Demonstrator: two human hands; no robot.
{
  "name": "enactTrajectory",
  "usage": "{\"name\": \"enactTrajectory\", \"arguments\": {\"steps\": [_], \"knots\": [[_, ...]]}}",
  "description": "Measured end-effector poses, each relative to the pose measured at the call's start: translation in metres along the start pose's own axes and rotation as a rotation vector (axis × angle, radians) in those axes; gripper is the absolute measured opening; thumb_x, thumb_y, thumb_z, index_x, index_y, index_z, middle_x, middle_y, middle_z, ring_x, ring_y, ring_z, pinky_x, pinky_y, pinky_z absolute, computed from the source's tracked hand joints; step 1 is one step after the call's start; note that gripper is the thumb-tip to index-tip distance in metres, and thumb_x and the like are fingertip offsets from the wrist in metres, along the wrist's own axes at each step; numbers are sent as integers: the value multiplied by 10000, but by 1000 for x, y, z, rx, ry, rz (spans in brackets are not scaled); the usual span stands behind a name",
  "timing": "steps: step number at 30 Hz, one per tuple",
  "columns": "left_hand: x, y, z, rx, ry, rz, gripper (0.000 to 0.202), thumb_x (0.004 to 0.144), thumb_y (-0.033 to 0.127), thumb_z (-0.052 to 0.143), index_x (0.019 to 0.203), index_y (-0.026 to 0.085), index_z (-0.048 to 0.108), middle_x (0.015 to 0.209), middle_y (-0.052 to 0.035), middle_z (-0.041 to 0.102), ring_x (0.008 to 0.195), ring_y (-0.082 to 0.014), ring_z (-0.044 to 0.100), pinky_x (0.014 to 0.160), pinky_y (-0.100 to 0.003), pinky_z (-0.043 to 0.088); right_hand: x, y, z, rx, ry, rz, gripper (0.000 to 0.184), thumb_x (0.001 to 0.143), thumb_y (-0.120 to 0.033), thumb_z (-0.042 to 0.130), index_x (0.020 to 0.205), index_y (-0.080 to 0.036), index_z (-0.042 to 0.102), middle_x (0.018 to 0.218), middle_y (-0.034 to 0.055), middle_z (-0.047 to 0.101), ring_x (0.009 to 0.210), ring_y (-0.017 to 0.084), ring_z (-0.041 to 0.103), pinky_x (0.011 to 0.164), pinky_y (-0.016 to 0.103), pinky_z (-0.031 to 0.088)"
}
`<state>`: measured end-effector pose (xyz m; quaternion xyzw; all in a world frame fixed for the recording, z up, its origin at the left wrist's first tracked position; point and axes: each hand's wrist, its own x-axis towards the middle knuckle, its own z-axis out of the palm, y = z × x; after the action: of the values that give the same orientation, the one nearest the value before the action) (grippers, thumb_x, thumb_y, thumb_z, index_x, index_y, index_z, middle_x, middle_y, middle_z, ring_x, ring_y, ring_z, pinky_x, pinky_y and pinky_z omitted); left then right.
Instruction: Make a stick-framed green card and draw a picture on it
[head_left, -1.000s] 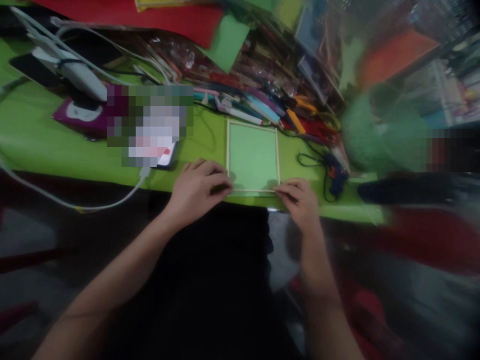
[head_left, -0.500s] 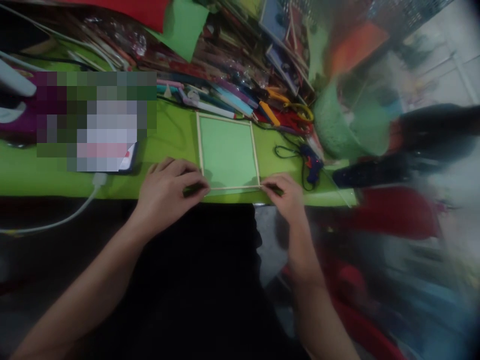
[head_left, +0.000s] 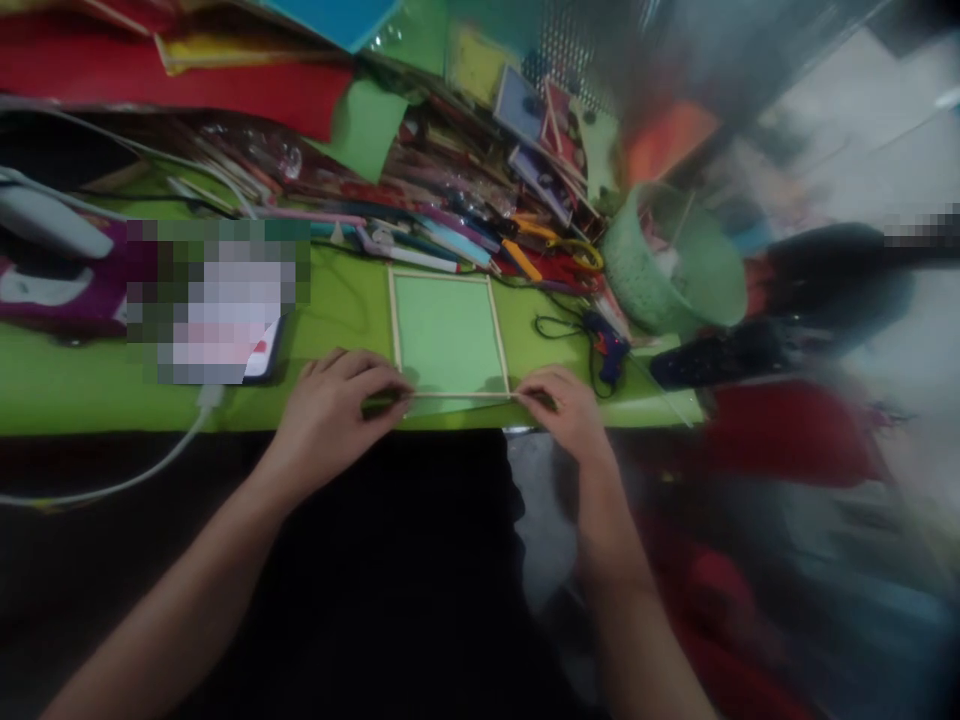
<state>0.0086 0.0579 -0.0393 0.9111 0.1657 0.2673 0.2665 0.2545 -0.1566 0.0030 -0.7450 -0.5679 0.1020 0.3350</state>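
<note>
A light green sheet of paper [head_left: 448, 335] lies on the green tabletop, bordered by thin pale wooden sticks that form a square frame [head_left: 498, 330]. Along its near side runs a stick [head_left: 461, 396], and a strip of the paper shows below it. My left hand [head_left: 341, 405] pinches this stick's left end between thumb and fingers. At the opposite end, the thumb and fingertips of my right hand [head_left: 561, 405] close on the near right corner. Whether the near stick is fixed to the side sticks I cannot tell.
Right of the frame lies a blue glue gun [head_left: 611, 350] with its cord. Behind it stands a green basket [head_left: 645, 270]. Pens, a cutter [head_left: 521, 260] and yellow-handled scissors [head_left: 581, 252] line the back. A phone [head_left: 262, 355] on a white cable lies left.
The whole view has shifted, so the table sits lower in the picture. Both hands keep their pinch at the near stick's ends. Slightly more paper shows below that stick.
</note>
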Motion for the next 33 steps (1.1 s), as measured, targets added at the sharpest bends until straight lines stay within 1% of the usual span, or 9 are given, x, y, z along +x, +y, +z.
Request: {"name": "enactTrajectory", "arguments": {"steps": [3,6,10,13,17,20,28,32,33], "knots": [[11,9,-5,-21,48,37,151,981,313,648,1112,296,720,1067,-64,721,1019,-296,672,908,-473,478,4,-6,-11,-25,36,-37,73,965,-256,691,904,-250,729,890,34,730,892,205,668,812,342,533],[30,30,-6,25,74,89,193,991,284,630,1162,266,718,1156,-74,736,1095,-308,653,912,-463,467,14,-16,-18,-58,77,-108,77,969,-248,685,894,-250,702,879,34,715,886,201,664,811,340,528],[61,62,3,89,-12,216,186,1004,272,621,1164,248,713,1172,-55,762,1105,-298,645,916,-460,419,33,-31,-18,-172,87,-199,73,972,-253,669,902,-246,687,890,46,714,888,212,663,819,352,528],[83,73,12,117,-91,242,116,965,238,649,1060,216,713,1065,-60,776,1052,-296,660,900,-453,395,45,-36,-15,-231,101,-248,69,941,-183,655,906,-234,684,885,51,709,878,221,659,808,353,524],[103,70,20,149,-120,222,90,976,249,629,998,202,703,965,-62,770,955,-287,675,858,-434,373,55,-35,-14,-292,144,-235,93,909,-144,653,879,-228,677,875,55,702,864,231,651,781,352,519],[113,63,22,103,-142,220,111,994,240,598,951,194,689,933,-61,754,908,-267,672,816,-402,357,62,-34,-16,-310,154,-221,93,916,-151,646,869,-225,678,871,56,702,868,233,653,778,351,512],[130,49,34,-34,-131,206,77,948,203,640,877,186,664,871,-52,714,834,-231,639,729,-346,332,74,-31,-21,-313,108,-190,99,943,-195,630,892,-205,715,889,73,712,890,238,666,796,351,512],[136,38,39,-151,-95,143,85,914,174,627,840,194,662,821,-37,690,778,-206,606,695,-322,334,96,-4,-37,-211,11,-106,216,1026,-277,548,992,-217,753,989,66,767,954,224,707,863,343,543],[137,34,39,-186,-82,121,88,914,180,620,838,196,662,814,-33,685,765,-199,597,689,-316,338,106,7,-43,-234,33,-49,255,1047,-297,510,1047,-224,755,1056,67,779,1005,228,713,914,356,546]]}}
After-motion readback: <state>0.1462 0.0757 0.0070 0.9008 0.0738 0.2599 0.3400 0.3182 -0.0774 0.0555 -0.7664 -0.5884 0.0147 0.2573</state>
